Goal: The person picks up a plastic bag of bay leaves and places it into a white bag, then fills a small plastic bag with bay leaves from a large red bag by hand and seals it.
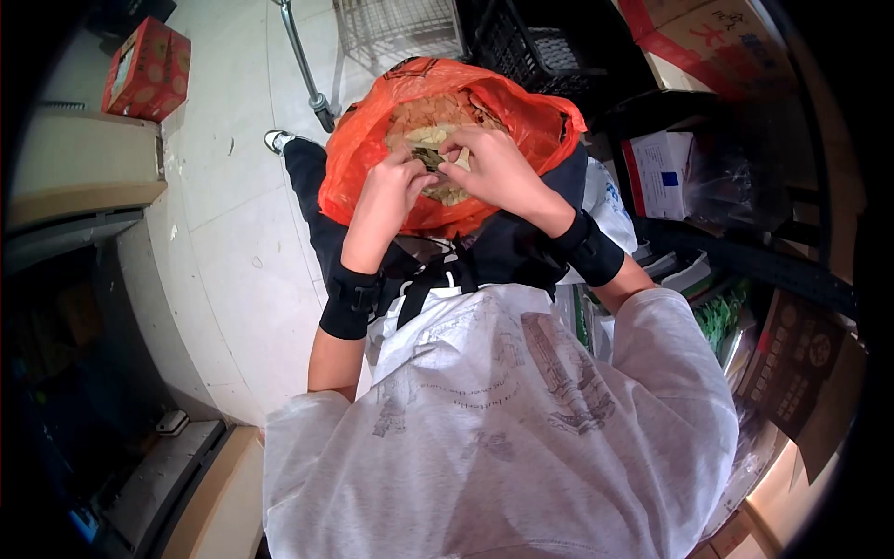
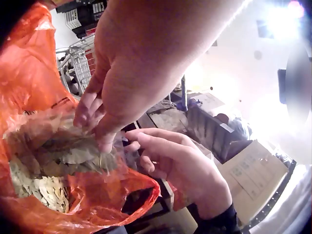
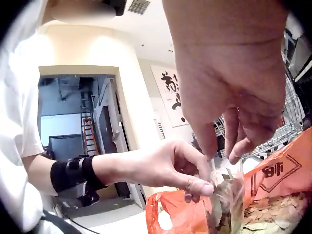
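An orange plastic bag (image 1: 354,140) lies open on the lap, with dried flat pieces (image 1: 438,114) inside. Over its mouth, a small clear bag of greenish dried leaves (image 1: 428,160) is held between both hands. The left hand (image 1: 384,200) pinches one side of the clear bag's top, and the right hand (image 1: 503,172) pinches the other side. In the right wrist view the clear bag (image 3: 228,200) hangs upright below the fingertips. Leaves press against its film (image 2: 73,151) in the left wrist view.
A metal cart (image 1: 400,28) and a black crate (image 1: 535,56) stand beyond the orange bag. At the left is a red box (image 1: 147,70) by the tiled floor (image 1: 223,224). Cartons (image 1: 726,42) and a white box (image 1: 659,172) line the right side.
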Motion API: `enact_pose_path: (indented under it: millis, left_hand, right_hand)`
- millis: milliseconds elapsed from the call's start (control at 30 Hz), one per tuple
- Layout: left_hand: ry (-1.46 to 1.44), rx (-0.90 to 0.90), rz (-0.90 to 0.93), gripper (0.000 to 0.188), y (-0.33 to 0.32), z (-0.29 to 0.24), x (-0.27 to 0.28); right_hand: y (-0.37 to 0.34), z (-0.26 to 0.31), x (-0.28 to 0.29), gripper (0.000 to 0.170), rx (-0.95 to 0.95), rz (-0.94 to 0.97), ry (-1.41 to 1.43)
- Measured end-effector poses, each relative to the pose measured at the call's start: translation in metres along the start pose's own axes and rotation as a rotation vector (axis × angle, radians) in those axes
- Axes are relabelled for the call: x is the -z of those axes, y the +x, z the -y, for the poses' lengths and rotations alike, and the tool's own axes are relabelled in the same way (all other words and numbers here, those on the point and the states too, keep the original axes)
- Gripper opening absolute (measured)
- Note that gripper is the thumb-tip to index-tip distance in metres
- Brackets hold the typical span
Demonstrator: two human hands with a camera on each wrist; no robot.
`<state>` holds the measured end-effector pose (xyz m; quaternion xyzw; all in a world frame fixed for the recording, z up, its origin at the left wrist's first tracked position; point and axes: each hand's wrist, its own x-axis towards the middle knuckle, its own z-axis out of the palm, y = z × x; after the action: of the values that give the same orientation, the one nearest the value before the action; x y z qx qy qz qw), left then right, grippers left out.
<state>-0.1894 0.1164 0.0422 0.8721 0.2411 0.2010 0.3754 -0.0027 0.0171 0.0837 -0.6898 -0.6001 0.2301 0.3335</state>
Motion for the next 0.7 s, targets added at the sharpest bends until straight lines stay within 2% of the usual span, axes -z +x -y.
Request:
enact_pose_path:
  millis: [67, 133, 167, 233, 367, 433, 500, 567, 600, 667, 700]
  left_hand:
    - [-0.032, 0.017, -0.019, 0.018, -0.002, 0.002, 0.0]
    - [-0.012, 0.013, -0.033, 0.018, -0.002, 0.002, 0.001]
    - [0.002, 0.015, -0.039, 0.019, -0.003, 0.001, 0.001]
    - [0.008, 0.005, -0.045, 0.019, -0.002, 0.003, -0.001]
    - [-0.003, -0.005, -0.088, 0.019, -0.002, 0.004, 0.003]
    - [-0.008, 0.025, -0.104, 0.02, -0.003, 0.006, 0.001]
    - [-0.016, 0.051, -0.115, 0.02, -0.002, 0.008, 0.0]
    - [-0.057, 0.042, -0.038, 0.023, 0.001, 0.012, 0.001]
    - [-0.055, 0.042, -0.043, 0.023, 0.004, 0.012, 0.009]
    - [-0.055, -0.001, 0.059, 0.024, 0.009, 0.008, 0.035]
    - [0.075, 0.02, 0.106, 0.026, 0.012, 0.013, 0.047]
  right_hand:
    - [-0.002, 0.0, -0.001, 0.021, -0.027, 0.021, 0.045]
    - [-0.007, -0.011, -0.011, 0.024, 0.103, -0.028, 0.012]
    - [-0.009, -0.017, -0.014, 0.024, 0.101, -0.029, 0.011]
    - [-0.008, -0.021, -0.014, 0.027, 0.144, 0.156, -0.168]
    - [-0.017, -0.006, -0.004, 0.028, 0.084, 0.135, -0.032]
    - [-0.024, -0.009, -0.007, 0.028, 0.146, -0.031, -0.056]
    - [-0.026, -0.037, -0.027, 0.029, 0.162, -0.005, -0.055]
    - [-0.025, -0.052, -0.033, 0.03, 0.174, 0.024, -0.053]
    - [-0.021, -0.055, -0.035, 0.028, 0.204, -0.048, -0.038]
    - [-0.016, -0.057, -0.038, 0.025, 0.263, -0.186, -0.001]
    - [-0.012, -0.057, -0.036, 0.025, 0.267, -0.181, 0.002]
